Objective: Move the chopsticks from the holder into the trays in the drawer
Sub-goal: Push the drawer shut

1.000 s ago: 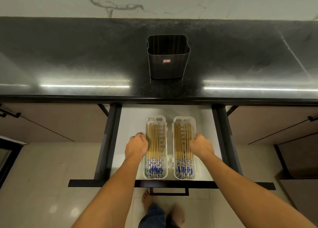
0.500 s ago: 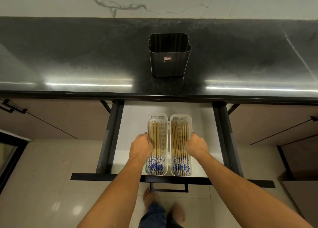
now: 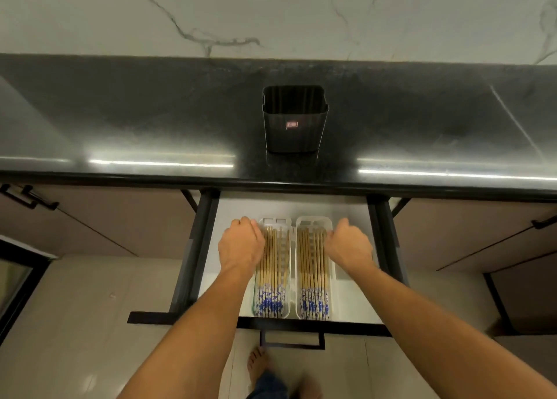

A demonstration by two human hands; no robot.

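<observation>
An open drawer (image 3: 352, 296) below the counter holds two white slotted trays side by side. Wooden chopsticks with blue-and-white ends fill the left tray (image 3: 275, 219) and the right tray (image 3: 314, 218); the left bundle (image 3: 271, 281) and right bundle (image 3: 313, 281) lie lengthwise. My left hand (image 3: 241, 245) curls over the left tray's outer rim near its far end. My right hand (image 3: 348, 245) grips the right tray's outer rim the same way. The dark chopstick holder (image 3: 294, 127) stands on the black countertop, and I see no chopsticks in it.
The black countertop (image 3: 150, 121) overhangs the back of the drawer. Dark drawer rails (image 3: 193, 257) run along both sides, and a black handle (image 3: 291, 342) hangs at the drawer front. Closed cabinet fronts flank the drawer. A bare foot (image 3: 256, 365) stands on the tiled floor below.
Both hands pushed the two trays closer together, then slid along the outer rims toward the far end of the drawer.
</observation>
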